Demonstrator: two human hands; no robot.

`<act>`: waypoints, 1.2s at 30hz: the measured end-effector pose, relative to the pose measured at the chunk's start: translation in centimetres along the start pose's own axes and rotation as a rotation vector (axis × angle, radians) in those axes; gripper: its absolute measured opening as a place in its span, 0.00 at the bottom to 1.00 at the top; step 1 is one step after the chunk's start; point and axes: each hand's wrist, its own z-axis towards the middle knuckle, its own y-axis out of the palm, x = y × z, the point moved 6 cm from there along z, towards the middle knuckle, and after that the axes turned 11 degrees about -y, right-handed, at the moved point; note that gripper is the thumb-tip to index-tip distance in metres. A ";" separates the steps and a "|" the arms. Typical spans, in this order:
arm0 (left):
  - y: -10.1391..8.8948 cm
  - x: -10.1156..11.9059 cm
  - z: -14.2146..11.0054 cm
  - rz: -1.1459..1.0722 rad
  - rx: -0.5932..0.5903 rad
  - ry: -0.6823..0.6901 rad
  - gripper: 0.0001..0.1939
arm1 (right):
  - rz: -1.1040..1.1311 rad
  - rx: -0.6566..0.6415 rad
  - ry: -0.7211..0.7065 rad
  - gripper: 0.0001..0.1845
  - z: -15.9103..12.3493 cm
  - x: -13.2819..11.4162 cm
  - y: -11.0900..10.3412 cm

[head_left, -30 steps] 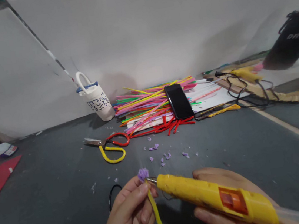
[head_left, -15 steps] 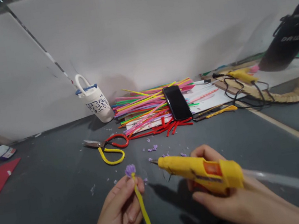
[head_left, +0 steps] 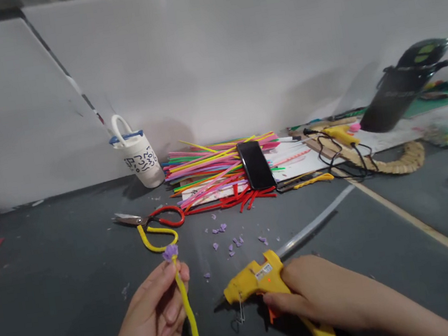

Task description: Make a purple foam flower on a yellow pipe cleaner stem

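Observation:
Between thumb and fingers, my left hand pinches a yellow pipe cleaner that hangs down past the palm. At its top sits a small fluffy purple flower head. My right hand is wrapped around the handle of a yellow hot glue gun, low over the dark table. Its nozzle points left and a little down, apart from the flower. A clear glue stick juts out of its back end. Scissors with red and yellow handles lie just beyond my left hand.
Purple scraps dot the table. Behind them lie a bundle of coloured pipe cleaners and a black phone. A white cup stands by the wall; a dark bottle and another yellow glue gun are at right.
The glue gun has swung round and lowered to the table, its glue stick now pointing up and away. My left hand has shifted left in view with the flower. The camera view has also shifted.

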 end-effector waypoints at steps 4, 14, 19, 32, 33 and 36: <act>0.0 -0.1 -0.1 0.013 -0.015 -0.009 0.11 | -0.234 0.046 -0.024 0.26 -0.2 -0.5 -1.0; 1.3 -0.7 -0.3 0.042 -0.093 -0.028 0.11 | -0.502 0.235 -0.487 0.07 6.6 -3.8 -2.8; 1.3 -0.7 -0.3 0.042 -0.077 -0.020 0.10 | -0.482 0.221 -0.546 0.06 8.1 -3.6 -1.9; 1.9 -1.6 0.4 0.121 -0.043 -0.013 0.07 | 0.086 0.349 -0.558 0.09 4.7 -7.0 -3.6; 2.0 -1.7 0.4 0.106 -0.056 -0.024 0.06 | 0.119 0.354 -0.559 0.09 4.5 -7.1 -3.4; 2.5 -2.2 0.3 0.094 -0.103 -0.048 0.04 | 0.179 0.381 -0.552 0.08 4.1 -7.2 -3.0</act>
